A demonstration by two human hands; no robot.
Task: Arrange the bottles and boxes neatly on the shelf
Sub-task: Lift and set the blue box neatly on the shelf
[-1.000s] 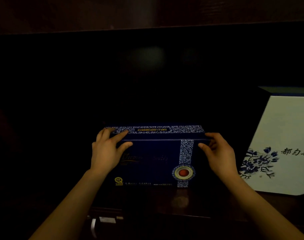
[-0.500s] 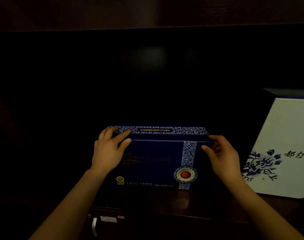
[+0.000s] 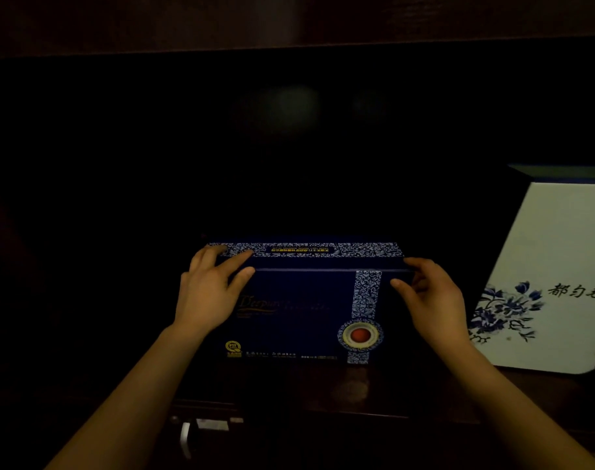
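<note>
Both hands, left hand point(image 3: 209, 293) and right hand point(image 3: 431, 296), grip the blue box point(image 3: 299, 310), seemingly nudged slightly right toward the white box point(image 3: 557, 279) on the dim shelf point(image 3: 374, 391).

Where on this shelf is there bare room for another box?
A bare strip of shelf shows in front of the blue box. Left of the left hand is too dark to judge. Right is crowded: the right hand fills the gap to the white box.

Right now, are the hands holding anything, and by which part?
Both hold the blue box by its upper corners: left hand at the top left, right hand at the top right. It stands on the shelf.
</note>
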